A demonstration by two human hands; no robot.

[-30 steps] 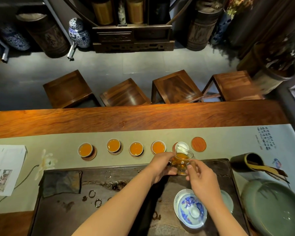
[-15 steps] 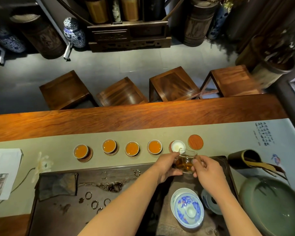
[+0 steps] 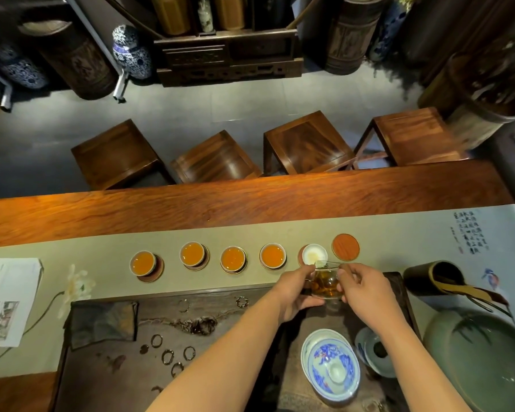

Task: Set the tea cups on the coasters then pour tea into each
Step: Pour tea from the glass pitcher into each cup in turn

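Several small white cups stand in a row on round coasters on the grey runner (image 3: 399,233). The ones at the left, such as the cup (image 3: 143,262) and the cup (image 3: 272,255), hold orange tea. A fifth cup (image 3: 314,253) shows only a little pale liquid. To its right lies a bare red-brown coaster (image 3: 345,246). My left hand (image 3: 295,288) and my right hand (image 3: 361,289) both grip a glass pitcher (image 3: 324,283) of amber tea, its spout tipped at the fifth cup's near rim.
A dark tea tray (image 3: 131,382) lies under my arms, with a dark cloth (image 3: 101,322), a blue-and-white lidded bowl (image 3: 330,367) and a saucer (image 3: 375,352). A green basin (image 3: 482,364) and a tool holder (image 3: 434,278) sit right. Papers (image 3: 6,298) lie left.
The pitcher has tipped further forward toward the fifth cup and holds less tea. A little liquid now shows in that cup. The view shifted slightly.
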